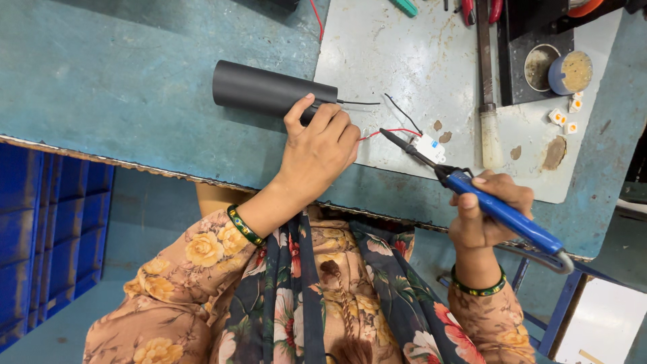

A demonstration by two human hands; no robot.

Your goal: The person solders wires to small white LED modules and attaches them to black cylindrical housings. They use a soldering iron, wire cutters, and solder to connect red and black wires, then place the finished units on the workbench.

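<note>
My right hand (pixel 492 212) is wrapped around the blue-handled soldering iron (pixel 502 214), its long axis slanting up-left so the tip sits just beside the small white connector block (pixel 429 147). My left hand (pixel 317 152) presses on the wire end of the black cylinder (pixel 269 89), which lies crosswise, its red wire (pixel 384 133) running toward the tip. A brush (pixel 490 128) lies near, apart

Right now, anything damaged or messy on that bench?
Yes. The grey mat under the soldering iron shows brown scorched patches, largest at. The bench front edge is ragged. Three small white parts lie loose.
</note>
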